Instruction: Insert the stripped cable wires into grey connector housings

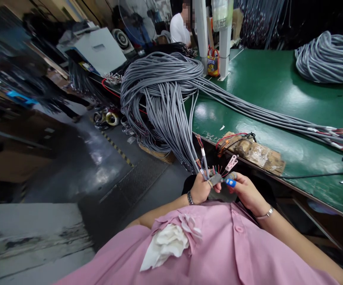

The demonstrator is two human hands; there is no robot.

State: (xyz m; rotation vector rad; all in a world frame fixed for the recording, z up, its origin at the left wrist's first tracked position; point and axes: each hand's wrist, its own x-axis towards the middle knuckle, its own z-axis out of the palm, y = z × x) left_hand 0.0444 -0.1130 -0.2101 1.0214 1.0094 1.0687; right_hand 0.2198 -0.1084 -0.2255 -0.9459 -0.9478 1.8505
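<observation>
My left hand [200, 190] is closed around grey multi-core cables [194, 152] near their ends, with tape wrapped on its fingers. Beside its fingertips, thin coloured wires [218, 170] fan out from a stripped end. My right hand [250, 194] reaches the same spot from the other side, thumb and finger pinched together at the wires. Blue tape [230, 183] covers its thumb tip. Whatever lies between those fingertips is too small to make out. A pink clothes-peg [232, 162] stands just above them. The cables run up into a large grey bundle [165, 79] draped over the table's edge.
On the green table [266, 95] lie a cable coil [328, 57], a long strand of stripped cables [278, 120] and a worn wooden block [251, 152] near the front edge. A white post [224, 51] rises behind. Another person [180, 29] sits farther back.
</observation>
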